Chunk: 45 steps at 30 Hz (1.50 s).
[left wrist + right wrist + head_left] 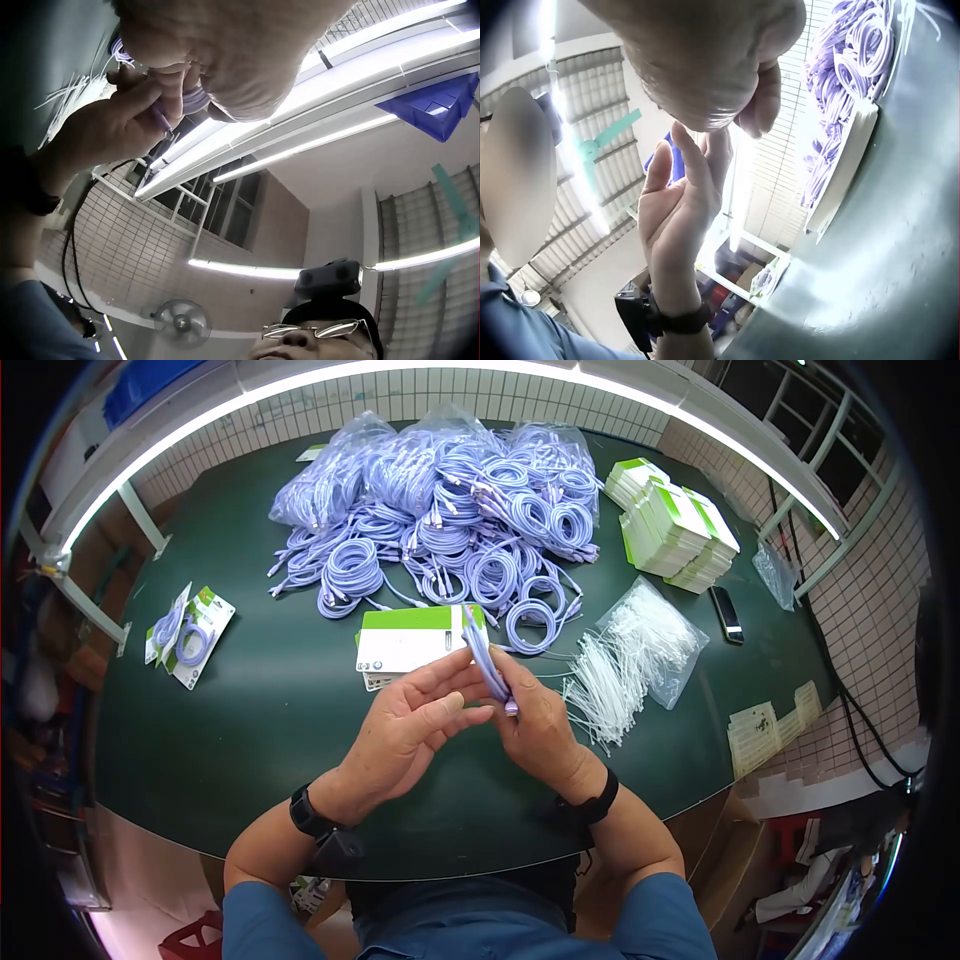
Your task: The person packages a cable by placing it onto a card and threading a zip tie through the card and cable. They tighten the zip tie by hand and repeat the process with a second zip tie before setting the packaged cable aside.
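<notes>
Head view: my right grip (538, 722) pinches a cable (484, 660); my left grip (412, 720), fingers loosely extended, is beside it. Cards (402, 649) lie beyond on the desk (270, 700).

The right grip (540, 718) pinches a purple cable coil (482, 658) beside the left grip (408, 718), above a green table (260, 740).

Can't see all of held lilac cable (479, 652), partly behind right hand (541, 712); can't read tiny print (376, 664) on stacked white-green cards (410, 643).
</notes>
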Each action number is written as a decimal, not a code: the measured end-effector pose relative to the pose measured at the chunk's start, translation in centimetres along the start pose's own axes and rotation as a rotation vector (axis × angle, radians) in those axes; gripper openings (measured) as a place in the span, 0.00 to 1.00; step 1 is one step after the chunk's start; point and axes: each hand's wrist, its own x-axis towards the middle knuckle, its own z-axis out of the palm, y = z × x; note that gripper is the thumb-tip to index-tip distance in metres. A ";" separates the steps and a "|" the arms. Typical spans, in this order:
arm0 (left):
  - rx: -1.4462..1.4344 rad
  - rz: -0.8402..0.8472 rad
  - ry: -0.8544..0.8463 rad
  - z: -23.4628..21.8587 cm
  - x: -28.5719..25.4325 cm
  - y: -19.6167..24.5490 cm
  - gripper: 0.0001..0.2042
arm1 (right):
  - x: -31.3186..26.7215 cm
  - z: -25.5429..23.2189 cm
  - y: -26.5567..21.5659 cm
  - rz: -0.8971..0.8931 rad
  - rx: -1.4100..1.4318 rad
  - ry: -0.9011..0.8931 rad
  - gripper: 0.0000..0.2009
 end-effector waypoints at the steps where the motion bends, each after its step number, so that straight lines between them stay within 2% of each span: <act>1: 0.029 0.007 0.010 0.1 -0.1 0.2 0.26 | -0.3 -0.2 -0.4 0.159 0.144 -0.016 0.24; 2: 0.058 0.014 0.018 0.0 -0.1 0.4 0.27 | -0.4 -0.5 -0.6 0.318 0.287 -0.031 0.20; 3: 0.060 0.015 0.011 -0.6 -0.1 0.5 0.27 | -0.3 -0.9 -0.2 0.315 0.283 -0.026 0.20; 6: 0.221 -0.339 -0.119 -3.7 -0.3 0.2 0.26 | -0.2 -2.1 1.8 0.427 0.768 0.008 0.12; 7: 0.223 -0.340 -0.126 -3.5 -0.2 -0.1 0.26 | 0.0 -2.3 1.8 0.425 0.764 0.015 0.12; 10: 0.203 -0.369 -0.009 -1.8 0.2 -1.6 0.26 | 0.7 -2.0 1.2 0.715 1.471 0.235 0.12; 11: 0.204 -0.372 -0.007 -1.4 0.3 -2.2 0.26 | 0.6 -1.7 1.2 0.718 1.473 0.236 0.12; 14: 0.064 -0.083 0.154 -0.6 0.5 -3.8 0.27 | 0.0 -0.5 1.4 0.856 1.448 0.123 0.12; 15: 0.066 -0.094 0.160 -0.8 0.5 -4.2 0.27 | -0.3 0.0 1.4 0.864 1.456 0.128 0.12; 18: 0.019 -0.037 0.301 -1.6 0.8 -5.3 0.27 | -0.7 1.3 1.3 0.788 1.190 0.105 0.15; 19: 0.020 -0.041 0.305 -2.2 1.0 -5.6 0.27 | -0.7 1.5 1.1 0.793 1.193 0.106 0.15; 22: -0.152 0.072 0.225 -4.4 1.5 -5.9 0.28 | -0.8 1.6 0.1 0.688 0.875 0.055 0.20; 23: -0.152 0.069 0.228 -4.8 1.5 -6.0 0.28 | -0.8 1.6 0.2 0.691 0.878 0.054 0.20; 26: -0.292 0.114 0.015 -5.2 1.5 -5.8 0.27 | -0.5 1.2 0.6 0.939 1.222 0.025 0.24; 27: -0.292 0.112 0.019 -5.2 1.5 -5.8 0.27 | -0.6 1.2 0.8 0.942 1.224 0.023 0.24; 30: -0.218 0.069 0.148 -4.5 1.9 -5.2 0.27 | -1.0 1.3 1.5 0.989 1.643 0.059 0.23; 34: -0.305 -0.009 0.200 -4.5 2.2 -4.1 0.27 | -1.2 1.1 2.5 0.898 1.712 0.001 0.24; 39: -0.284 -0.019 0.237 -4.9 2.5 -3.1 0.27 | -0.9 1.0 2.1 0.909 1.690 -0.010 0.24; 42: -0.297 -0.079 0.052 -6.2 2.6 -3.0 0.27 | -1.5 1.4 2.6 0.935 1.628 -0.021 0.23; 45: -0.272 -0.154 0.078 -6.4 2.7 -2.3 0.26 | -1.6 1.7 2.5 0.971 1.583 0.010 0.23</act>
